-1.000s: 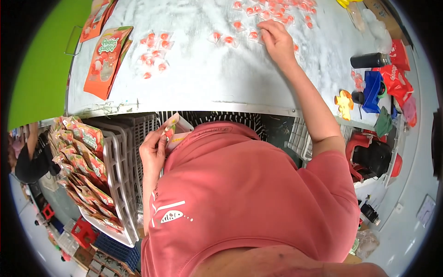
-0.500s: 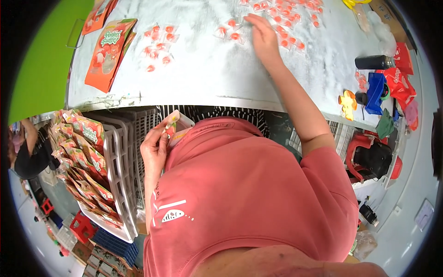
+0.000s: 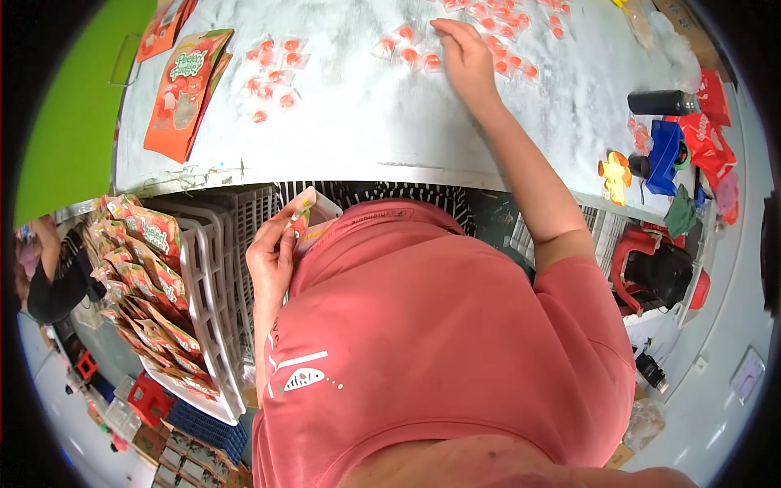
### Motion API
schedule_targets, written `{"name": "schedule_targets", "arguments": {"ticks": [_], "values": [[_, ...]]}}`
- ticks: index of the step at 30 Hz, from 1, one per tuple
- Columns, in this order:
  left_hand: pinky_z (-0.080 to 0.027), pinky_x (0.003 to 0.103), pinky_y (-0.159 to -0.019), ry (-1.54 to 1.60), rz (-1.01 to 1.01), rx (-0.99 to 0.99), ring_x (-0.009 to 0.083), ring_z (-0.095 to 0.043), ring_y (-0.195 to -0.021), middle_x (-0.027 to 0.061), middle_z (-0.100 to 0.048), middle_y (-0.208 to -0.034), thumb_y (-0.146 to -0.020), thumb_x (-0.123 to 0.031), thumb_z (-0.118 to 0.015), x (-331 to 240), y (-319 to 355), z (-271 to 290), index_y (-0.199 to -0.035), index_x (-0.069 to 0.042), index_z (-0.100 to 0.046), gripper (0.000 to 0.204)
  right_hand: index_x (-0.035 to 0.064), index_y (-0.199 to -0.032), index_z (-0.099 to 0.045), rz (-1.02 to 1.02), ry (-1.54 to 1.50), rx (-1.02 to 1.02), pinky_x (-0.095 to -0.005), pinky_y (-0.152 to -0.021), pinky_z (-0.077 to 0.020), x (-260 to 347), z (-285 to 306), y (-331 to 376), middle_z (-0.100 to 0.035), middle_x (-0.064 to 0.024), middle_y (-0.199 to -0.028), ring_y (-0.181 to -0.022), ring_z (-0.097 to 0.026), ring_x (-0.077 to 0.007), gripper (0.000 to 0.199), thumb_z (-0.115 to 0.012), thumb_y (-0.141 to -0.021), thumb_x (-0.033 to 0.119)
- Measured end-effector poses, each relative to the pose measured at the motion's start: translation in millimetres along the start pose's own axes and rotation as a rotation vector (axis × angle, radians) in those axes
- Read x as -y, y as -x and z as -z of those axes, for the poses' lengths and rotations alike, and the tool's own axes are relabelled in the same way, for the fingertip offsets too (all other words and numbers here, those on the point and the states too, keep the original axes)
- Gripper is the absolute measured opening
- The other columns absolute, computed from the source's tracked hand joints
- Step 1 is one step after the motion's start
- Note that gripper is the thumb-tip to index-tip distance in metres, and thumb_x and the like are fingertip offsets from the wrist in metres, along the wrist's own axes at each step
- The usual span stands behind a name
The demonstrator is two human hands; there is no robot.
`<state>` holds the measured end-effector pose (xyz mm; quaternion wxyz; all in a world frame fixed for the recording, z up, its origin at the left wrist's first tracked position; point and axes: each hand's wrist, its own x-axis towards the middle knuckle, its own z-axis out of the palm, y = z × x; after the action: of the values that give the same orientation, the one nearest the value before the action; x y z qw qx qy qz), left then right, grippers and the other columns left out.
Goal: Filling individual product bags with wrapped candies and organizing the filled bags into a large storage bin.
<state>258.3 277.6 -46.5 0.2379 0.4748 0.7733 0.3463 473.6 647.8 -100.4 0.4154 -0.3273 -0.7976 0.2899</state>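
My left hand (image 3: 272,256) holds an open orange pouch (image 3: 307,215) against my chest, below the table edge. My right hand (image 3: 464,50) reaches far across the white table (image 3: 366,122) and rests among small clear packets of red candy (image 3: 415,55); whether the fingers pinch one I cannot tell. More of these packets (image 3: 272,69) lie in a loose group to the left. A flat orange pouch (image 3: 183,89) lies at the table's left side.
White crates (image 3: 207,285) filled with orange pouches (image 3: 138,268) stand at my left. At the right edge sit a black bottle (image 3: 661,102), a blue object (image 3: 665,146), red wrappers (image 3: 708,134) and a yellow toy (image 3: 614,175). A person in black (image 3: 53,276) is far left.
My right hand has slid leftward and nearer along the scattered candy packets. My left hand with the pouch has stayed at my chest.
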Motion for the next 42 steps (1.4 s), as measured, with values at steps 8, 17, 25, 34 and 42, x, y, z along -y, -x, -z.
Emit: {"name": "schedule_targets", "arguments": {"ticks": [8,17,25,34,42], "values": [[-0.046,0.027,-0.070,-0.001,0.055,0.028,0.0183,-0.057,-0.074,0.0114,-0.060,-0.084,-0.092,-0.002,-0.062,-2.7,-1.5,-1.3,-0.112,0.002,-0.067,0.021,0.0112,-0.122,-0.061,0.247,0.515,0.097,-0.0562,-0.105,-0.0374,40.2,-58.1,7.7,-0.052,-0.0165,-0.134,-0.127,-0.049,-0.0346,0.034,-0.062,-0.091,0.026],[-0.052,0.033,-0.083,-0.018,0.107,0.023,0.0271,-0.068,-0.095,0.0141,-0.071,-0.103,-0.090,0.000,-0.063,-4.3,-0.7,0.5,-0.099,0.001,-0.070,0.011,0.0179,-0.131,-0.060,0.203,0.281,0.182,-0.0499,-0.109,-0.0372,63.0,-58.6,43.1,-0.043,-0.0134,-0.146,-0.133,-0.045,-0.0341,0.039,-0.063,-0.093,0.028],[-0.052,0.033,-0.082,-0.040,0.066,0.021,0.0277,-0.068,-0.093,0.0144,-0.071,-0.101,-0.089,0.001,-0.063,-2.0,-3.6,-7.8,-0.099,0.000,-0.070,0.012,0.0061,-0.131,-0.059,-0.080,-0.058,0.095,-0.0401,-0.105,-0.0433,41.2,-30.3,51.9,-0.050,-0.0150,-0.141,-0.129,-0.049,-0.0334,0.036,-0.055,-0.096,0.015],[-0.055,0.041,-0.066,-0.118,0.137,0.016,0.0306,-0.069,-0.075,0.0138,-0.072,-0.092,-0.079,-0.002,-0.061,9.6,15.7,-6.1,-0.096,-0.005,-0.071,0.020,0.0022,-0.136,-0.053,0.318,0.243,0.394,-0.0476,-0.116,-0.0271,56.0,-64.1,42.4,-0.050,-0.0200,-0.142,-0.135,-0.042,-0.0366,0.042,-0.046,-0.096,0.013],[-0.052,0.045,-0.074,-0.174,0.032,-0.340,0.0324,-0.066,-0.089,0.0109,-0.069,-0.092,-0.075,-0.013,-0.066,-1.4,38.4,-21.4,-0.084,-0.007,-0.070,0.012,0.0039,-0.140,-0.049,0.408,0.431,0.396,-0.0496,-0.109,-0.0333,64.8,-47.1,36.7,-0.042,-0.0304,-0.143,-0.132,-0.040,-0.0452,0.046,-0.052,-0.099,0.024]]}}
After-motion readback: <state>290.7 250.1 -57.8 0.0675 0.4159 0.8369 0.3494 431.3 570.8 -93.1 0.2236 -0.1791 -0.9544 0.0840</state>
